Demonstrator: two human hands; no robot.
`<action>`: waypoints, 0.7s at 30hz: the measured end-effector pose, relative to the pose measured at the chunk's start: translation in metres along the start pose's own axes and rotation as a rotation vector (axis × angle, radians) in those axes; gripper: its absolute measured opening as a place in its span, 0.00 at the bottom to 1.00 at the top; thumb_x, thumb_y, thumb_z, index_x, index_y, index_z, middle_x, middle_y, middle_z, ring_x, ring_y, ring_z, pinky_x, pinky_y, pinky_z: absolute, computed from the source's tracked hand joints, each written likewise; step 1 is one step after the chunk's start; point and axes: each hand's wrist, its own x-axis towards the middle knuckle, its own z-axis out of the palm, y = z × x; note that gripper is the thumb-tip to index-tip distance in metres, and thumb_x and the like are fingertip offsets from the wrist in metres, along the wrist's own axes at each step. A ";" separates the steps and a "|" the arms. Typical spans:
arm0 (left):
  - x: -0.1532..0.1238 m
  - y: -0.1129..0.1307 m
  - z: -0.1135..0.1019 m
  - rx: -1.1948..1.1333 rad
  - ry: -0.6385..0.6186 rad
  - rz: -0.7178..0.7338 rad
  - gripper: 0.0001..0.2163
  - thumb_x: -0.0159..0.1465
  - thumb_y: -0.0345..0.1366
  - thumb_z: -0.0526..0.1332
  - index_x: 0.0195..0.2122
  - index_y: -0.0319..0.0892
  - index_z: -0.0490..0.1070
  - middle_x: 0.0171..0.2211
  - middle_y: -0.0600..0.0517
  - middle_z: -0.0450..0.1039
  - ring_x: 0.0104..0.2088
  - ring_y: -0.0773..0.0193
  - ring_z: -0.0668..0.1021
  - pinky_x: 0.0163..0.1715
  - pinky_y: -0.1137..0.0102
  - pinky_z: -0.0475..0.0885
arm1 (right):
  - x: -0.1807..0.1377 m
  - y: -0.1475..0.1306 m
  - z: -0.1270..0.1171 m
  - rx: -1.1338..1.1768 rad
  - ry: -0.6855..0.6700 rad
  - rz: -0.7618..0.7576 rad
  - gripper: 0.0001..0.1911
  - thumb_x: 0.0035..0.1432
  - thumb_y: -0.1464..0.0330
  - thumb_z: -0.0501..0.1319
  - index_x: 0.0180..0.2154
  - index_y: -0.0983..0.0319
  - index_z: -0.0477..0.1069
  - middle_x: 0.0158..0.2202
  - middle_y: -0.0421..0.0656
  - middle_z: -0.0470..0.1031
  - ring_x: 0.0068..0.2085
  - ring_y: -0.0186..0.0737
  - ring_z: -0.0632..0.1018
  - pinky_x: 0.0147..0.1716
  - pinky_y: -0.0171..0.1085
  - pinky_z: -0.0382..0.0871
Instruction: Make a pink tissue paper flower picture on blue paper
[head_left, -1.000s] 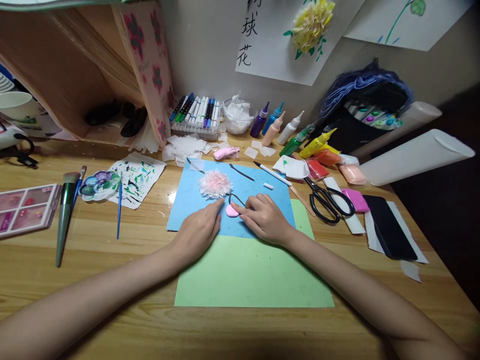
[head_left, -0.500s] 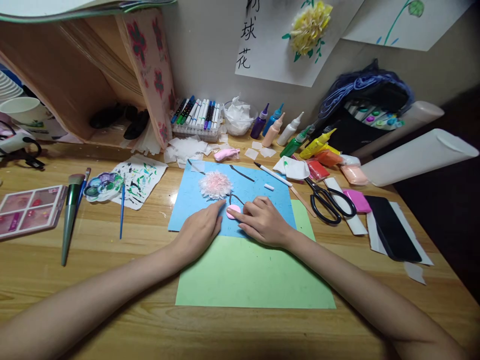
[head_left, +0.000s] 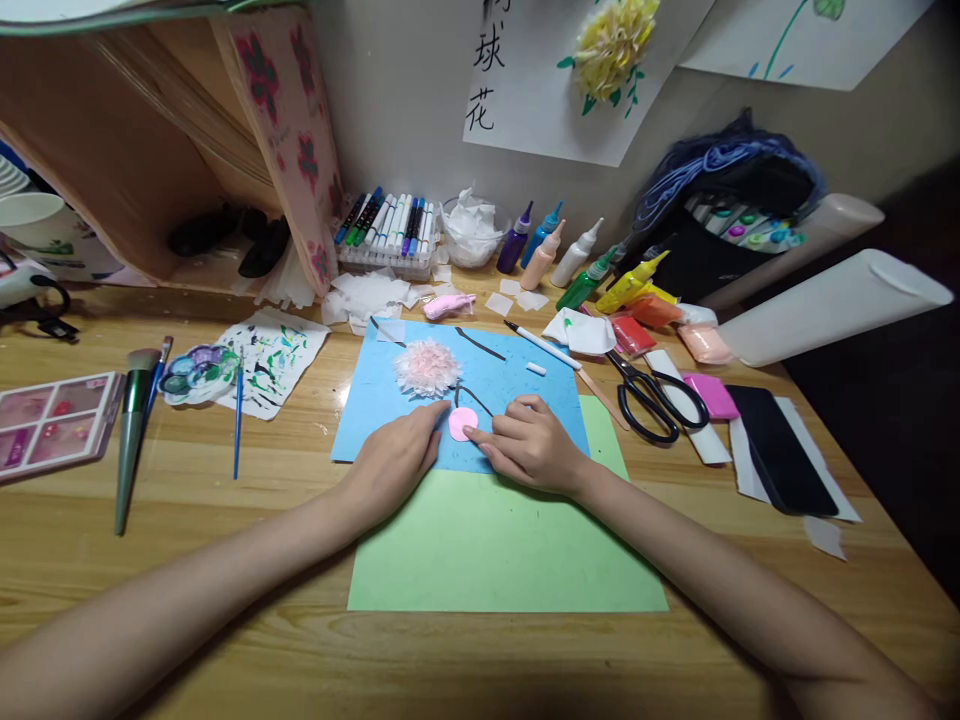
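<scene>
A blue paper sheet (head_left: 525, 395) lies on a green sheet (head_left: 502, 545) on the wooden desk. On the blue sheet sit a fluffy pink paper flower (head_left: 427, 366), thin black strips, and a flat round pink clay disc (head_left: 462, 423). My left hand (head_left: 394, 460) rests flat on the blue sheet's front edge, its fingers together, just left of the disc. My right hand (head_left: 529, 445) is curled, its index fingertip pressing the disc's lower right edge.
Black scissors (head_left: 656, 400), a white pen (head_left: 541, 346), clay packets and a black phone (head_left: 780, 450) lie to the right. Paint bottles (head_left: 559, 255) and markers (head_left: 386, 225) line the back wall. Brushes (head_left: 131, 425), a palette (head_left: 196, 365) and a wooden shelf stand left.
The pink disc shows more fully and looks rounder and flatter. My right index finger has slid from its upper right to its lower right edge. My left hand stayed put.
</scene>
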 end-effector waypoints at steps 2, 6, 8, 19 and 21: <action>-0.001 0.000 0.000 0.029 -0.017 0.030 0.17 0.67 0.34 0.45 0.57 0.42 0.56 0.41 0.48 0.72 0.37 0.62 0.75 0.34 0.70 0.69 | 0.000 0.000 0.000 0.004 0.000 0.013 0.14 0.61 0.71 0.52 0.44 0.64 0.73 0.23 0.40 0.69 0.29 0.37 0.63 0.38 0.39 0.54; -0.004 0.001 -0.002 0.155 -0.070 0.093 0.22 0.67 0.30 0.45 0.62 0.47 0.50 0.31 0.52 0.67 0.29 0.65 0.71 0.27 0.73 0.65 | 0.000 0.000 0.000 0.021 0.009 0.048 0.15 0.60 0.72 0.51 0.46 0.63 0.72 0.22 0.40 0.68 0.28 0.37 0.63 0.37 0.39 0.54; -0.005 0.002 -0.003 0.203 -0.089 0.126 0.22 0.66 0.30 0.45 0.62 0.47 0.51 0.30 0.52 0.65 0.28 0.65 0.69 0.26 0.72 0.64 | 0.000 0.000 -0.001 0.027 0.024 0.084 0.16 0.61 0.72 0.51 0.47 0.63 0.72 0.23 0.41 0.68 0.29 0.38 0.63 0.36 0.39 0.55; -0.010 -0.001 -0.003 0.173 0.028 0.146 0.21 0.66 0.31 0.45 0.61 0.39 0.52 0.30 0.50 0.68 0.28 0.64 0.72 0.28 0.71 0.69 | 0.004 0.000 0.002 0.013 -0.202 0.097 0.20 0.63 0.64 0.50 0.53 0.64 0.66 0.30 0.45 0.69 0.34 0.42 0.63 0.38 0.41 0.55; -0.010 -0.003 -0.001 0.143 0.095 0.128 0.22 0.66 0.31 0.45 0.62 0.37 0.49 0.30 0.50 0.70 0.28 0.64 0.74 0.29 0.71 0.70 | 0.005 0.000 0.001 0.016 -0.212 0.102 0.21 0.63 0.63 0.50 0.53 0.64 0.66 0.31 0.45 0.68 0.34 0.42 0.63 0.38 0.41 0.55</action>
